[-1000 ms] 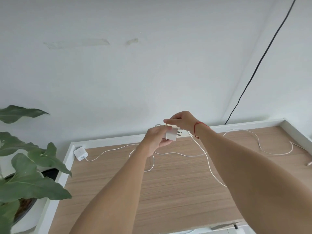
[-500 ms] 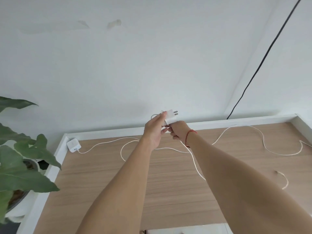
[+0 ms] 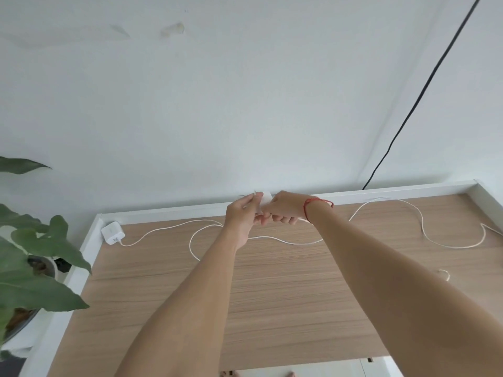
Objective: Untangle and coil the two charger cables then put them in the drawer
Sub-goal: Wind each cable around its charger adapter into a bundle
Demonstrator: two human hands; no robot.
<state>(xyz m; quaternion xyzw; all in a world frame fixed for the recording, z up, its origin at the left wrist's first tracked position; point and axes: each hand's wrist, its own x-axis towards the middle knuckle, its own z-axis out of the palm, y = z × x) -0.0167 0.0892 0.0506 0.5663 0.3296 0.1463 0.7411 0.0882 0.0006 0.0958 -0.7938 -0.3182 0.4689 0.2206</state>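
right hand [image 3: 283, 210] grips charger plug [image 3: 266, 198] | left hand [image 3: 242, 216] pinches its left end | cable [image 3: 424, 232] trails rightward over table [image 3: 272, 295], nearer right hand

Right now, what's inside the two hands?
A white charger plug shows between the left hand and right hand, both gripping it. Most of its body and where its cable joins are covered by fingers.

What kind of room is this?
Likely a home room: a wood-topped desk against a white wall, a potted plant beside it, and white charger cables sprawled across the desk.
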